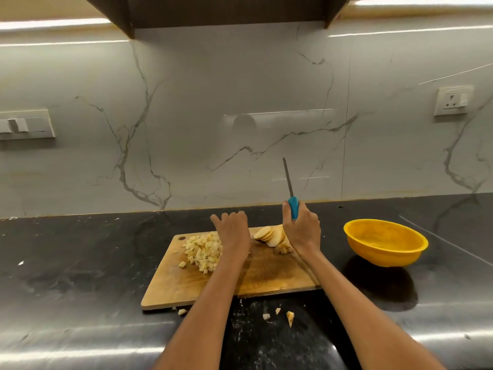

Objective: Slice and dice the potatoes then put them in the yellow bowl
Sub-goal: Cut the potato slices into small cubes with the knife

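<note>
Right hand (302,228) is wrapped round the blue handle of the knife (291,193), thin blade pointing up and away, clear of the board. Left hand (232,229) rests knuckles-up on the cutting board (266,273) beside the diced pile, fingers curled under; whether it holds anything cannot be told.

Between the hands, at the far edge of the board, sits a fanned stack of potato slices (270,235): pale, round, thin, probably wet and slippery, stiff but snappable. Best pinned from above with flat fingertips while cutting.

Diced potato (202,252) is heaped at the board's left: small light cubes, loose, likely to scatter, so scoop them rather than pinch. A few stray bits (290,317) lie on the near surface.

Board is wooden, flat, rectangular, with a hanging hole. Yellow bowl (385,243), smooth plastic-looking and round, sits empty to the right on the dark speckled surface (80,276).
</note>
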Demonstrator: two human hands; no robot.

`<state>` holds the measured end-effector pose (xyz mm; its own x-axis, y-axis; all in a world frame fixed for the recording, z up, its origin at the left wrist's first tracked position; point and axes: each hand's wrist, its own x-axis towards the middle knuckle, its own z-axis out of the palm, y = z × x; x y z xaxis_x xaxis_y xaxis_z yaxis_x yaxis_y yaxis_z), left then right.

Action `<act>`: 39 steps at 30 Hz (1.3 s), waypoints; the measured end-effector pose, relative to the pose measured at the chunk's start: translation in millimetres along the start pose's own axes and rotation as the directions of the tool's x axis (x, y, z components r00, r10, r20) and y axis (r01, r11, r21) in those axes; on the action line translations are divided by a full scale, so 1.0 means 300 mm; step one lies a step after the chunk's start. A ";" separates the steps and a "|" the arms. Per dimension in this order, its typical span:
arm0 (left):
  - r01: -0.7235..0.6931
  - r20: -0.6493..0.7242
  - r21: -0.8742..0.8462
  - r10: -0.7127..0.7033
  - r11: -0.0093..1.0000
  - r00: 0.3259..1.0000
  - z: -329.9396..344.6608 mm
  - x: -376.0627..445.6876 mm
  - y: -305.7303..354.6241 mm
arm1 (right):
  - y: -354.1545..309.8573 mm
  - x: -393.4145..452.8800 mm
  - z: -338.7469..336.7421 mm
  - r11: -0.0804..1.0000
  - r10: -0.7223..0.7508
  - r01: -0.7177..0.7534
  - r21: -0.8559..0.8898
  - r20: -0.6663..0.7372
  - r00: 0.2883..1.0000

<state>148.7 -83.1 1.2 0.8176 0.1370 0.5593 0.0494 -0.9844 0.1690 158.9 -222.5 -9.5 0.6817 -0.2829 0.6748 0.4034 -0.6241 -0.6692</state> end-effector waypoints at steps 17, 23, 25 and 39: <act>-0.008 0.104 -0.041 0.013 0.999 0.995 0.023 0.044 -0.007 | 0.022 0.022 0.000 0.999 0.039 -0.038 0.021 -0.039 0.998; -0.156 0.437 -0.273 0.267 0.949 0.859 0.035 0.057 0.034 | 0.017 0.018 0.000 1.000 0.024 -0.024 -0.013 -0.009 1.000; -0.165 0.433 -0.297 0.287 0.941 0.855 0.045 0.068 0.034 | 0.018 0.020 0.000 1.000 0.022 -0.022 -0.010 -0.009 1.000; -0.111 0.341 -0.474 0.298 0.873 0.892 0.059 0.080 -0.010 | 0.020 0.015 -0.005 0.999 0.017 -0.017 -0.031 -0.008 1.000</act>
<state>178.4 -78.8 -0.1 0.9391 -0.2091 0.2728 -0.3198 -0.8225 0.4703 163.6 -228.6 -10.0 0.6833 -0.2992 0.6660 0.3729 -0.6413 -0.6706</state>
